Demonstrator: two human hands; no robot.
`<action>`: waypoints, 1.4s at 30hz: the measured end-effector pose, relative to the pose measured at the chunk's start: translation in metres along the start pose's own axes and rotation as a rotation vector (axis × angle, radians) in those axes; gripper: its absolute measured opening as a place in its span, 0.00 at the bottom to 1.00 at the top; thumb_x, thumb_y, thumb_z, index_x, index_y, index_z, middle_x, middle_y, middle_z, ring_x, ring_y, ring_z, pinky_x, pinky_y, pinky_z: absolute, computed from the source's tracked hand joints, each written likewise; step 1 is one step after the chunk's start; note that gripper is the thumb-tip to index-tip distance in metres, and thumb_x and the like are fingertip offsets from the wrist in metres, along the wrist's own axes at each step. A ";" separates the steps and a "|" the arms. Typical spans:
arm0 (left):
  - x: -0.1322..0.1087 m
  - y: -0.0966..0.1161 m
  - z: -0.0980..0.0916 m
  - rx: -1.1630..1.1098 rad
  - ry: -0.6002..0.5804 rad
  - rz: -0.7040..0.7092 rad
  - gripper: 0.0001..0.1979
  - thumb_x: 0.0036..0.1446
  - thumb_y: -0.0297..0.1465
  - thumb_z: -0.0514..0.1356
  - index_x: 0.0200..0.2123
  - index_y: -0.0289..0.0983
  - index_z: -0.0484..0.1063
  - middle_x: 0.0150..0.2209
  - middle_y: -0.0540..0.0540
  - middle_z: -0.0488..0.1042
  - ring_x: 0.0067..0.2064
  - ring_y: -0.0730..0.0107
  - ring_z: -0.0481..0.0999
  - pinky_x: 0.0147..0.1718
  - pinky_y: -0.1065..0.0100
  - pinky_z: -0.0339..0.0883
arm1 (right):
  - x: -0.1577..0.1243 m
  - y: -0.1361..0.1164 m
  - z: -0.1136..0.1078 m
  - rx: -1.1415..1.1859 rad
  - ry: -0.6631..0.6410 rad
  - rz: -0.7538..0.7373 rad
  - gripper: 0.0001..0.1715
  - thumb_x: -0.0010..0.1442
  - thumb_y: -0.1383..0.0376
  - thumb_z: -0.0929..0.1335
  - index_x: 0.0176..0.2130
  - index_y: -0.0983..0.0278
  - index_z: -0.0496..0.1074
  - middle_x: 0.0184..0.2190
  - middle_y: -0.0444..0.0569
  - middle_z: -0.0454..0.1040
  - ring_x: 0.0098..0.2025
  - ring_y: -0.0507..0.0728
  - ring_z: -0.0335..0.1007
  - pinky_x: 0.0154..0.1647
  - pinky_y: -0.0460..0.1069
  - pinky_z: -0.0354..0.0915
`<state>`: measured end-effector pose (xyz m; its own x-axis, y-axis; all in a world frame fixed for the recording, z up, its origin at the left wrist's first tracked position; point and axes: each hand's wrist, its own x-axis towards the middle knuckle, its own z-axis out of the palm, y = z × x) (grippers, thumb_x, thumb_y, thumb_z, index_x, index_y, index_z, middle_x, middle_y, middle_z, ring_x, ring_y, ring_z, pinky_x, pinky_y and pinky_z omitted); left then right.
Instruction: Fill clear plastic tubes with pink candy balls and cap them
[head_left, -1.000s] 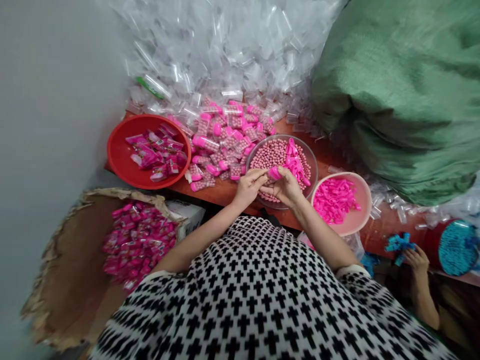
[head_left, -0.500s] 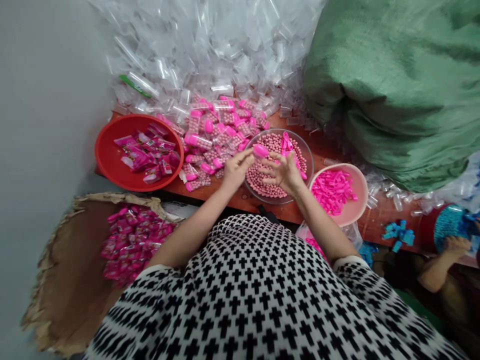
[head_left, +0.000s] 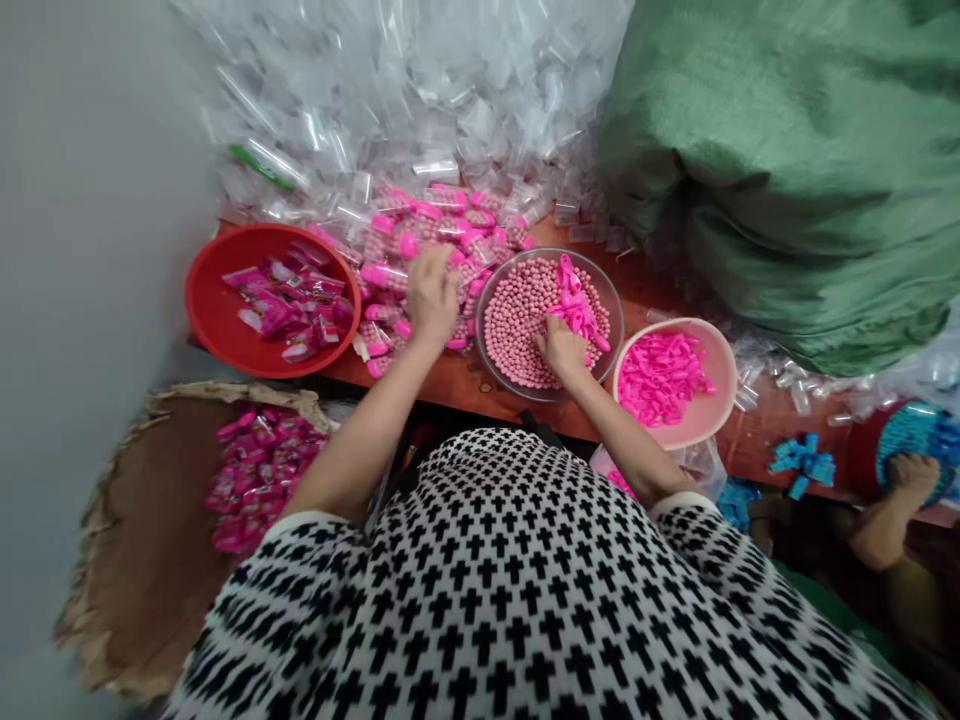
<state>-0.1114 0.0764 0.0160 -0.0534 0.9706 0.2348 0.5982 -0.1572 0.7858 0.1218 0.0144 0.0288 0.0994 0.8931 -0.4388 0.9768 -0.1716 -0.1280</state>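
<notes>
My left hand (head_left: 433, 298) is over a heap of clear tubes (head_left: 390, 275) filled with pink beads and fitted with bright pink caps. Its fingers are curled together, and whatever lies in them is hidden. My right hand (head_left: 564, 350) reaches down into a clear round bowl (head_left: 480, 345). The bowl holds small pink beads (head_left: 517, 320), with several bright pink plastic pieces (head_left: 574, 300) on top. The right fingers are bent down among the beads, so their tips and anything in them cannot be made out.
A red basin (head_left: 199, 330) with pink packets is at left, above a carton (head_left: 135, 540) of similar packets. A pale pink bowl (head_left: 724, 395) of pink pieces is at right. Empty clear tubes (head_left: 450, 80) and a green sack (head_left: 780, 180) fill the back. Another person's hand (head_left: 911, 475) touches blue beads.
My hands were together over the bead bowl, with a pink-capped piece at the left fingertips. The left hand has moved left over the tube heap; the right has dropped into the beads.
</notes>
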 end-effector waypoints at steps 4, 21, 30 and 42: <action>-0.054 0.034 0.033 -0.093 -0.221 -0.083 0.17 0.64 0.34 0.54 0.53 0.35 0.71 0.49 0.41 0.76 0.51 0.62 0.75 0.53 0.60 0.68 | 0.019 0.010 0.015 0.256 0.019 -0.002 0.24 0.59 0.59 0.68 0.55 0.63 0.68 0.49 0.55 0.75 0.49 0.63 0.72 0.50 0.57 0.65; -0.073 0.083 0.057 -0.920 -0.266 -0.491 0.27 0.49 0.46 0.66 0.48 0.37 0.73 0.47 0.43 0.75 0.42 0.65 0.78 0.38 0.61 0.79 | 0.002 0.073 -0.023 0.316 -0.045 -0.297 0.12 0.61 0.63 0.66 0.44 0.63 0.76 0.44 0.51 0.77 0.45 0.58 0.72 0.49 0.52 0.65; -0.104 0.076 0.050 -0.904 -0.239 -0.589 0.25 0.47 0.45 0.67 0.45 0.36 0.72 0.43 0.43 0.77 0.37 0.67 0.79 0.37 0.62 0.78 | -0.010 0.042 0.003 -0.166 -0.090 -0.391 0.17 0.65 0.63 0.61 0.48 0.70 0.72 0.48 0.64 0.71 0.51 0.65 0.66 0.47 0.54 0.63; -0.099 0.067 0.064 -0.837 -0.363 -0.564 0.29 0.45 0.47 0.67 0.46 0.34 0.76 0.39 0.44 0.80 0.35 0.64 0.79 0.39 0.59 0.76 | -0.016 0.042 -0.035 0.931 -0.158 -0.535 0.22 0.54 0.53 0.71 0.43 0.63 0.68 0.41 0.47 0.75 0.42 0.54 0.73 0.46 0.49 0.67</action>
<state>-0.0149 -0.0191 0.0091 0.1729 0.9166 -0.3604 -0.1846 0.3896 0.9023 0.1680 0.0069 0.0615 -0.3872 0.8938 -0.2261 0.3521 -0.0833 -0.9322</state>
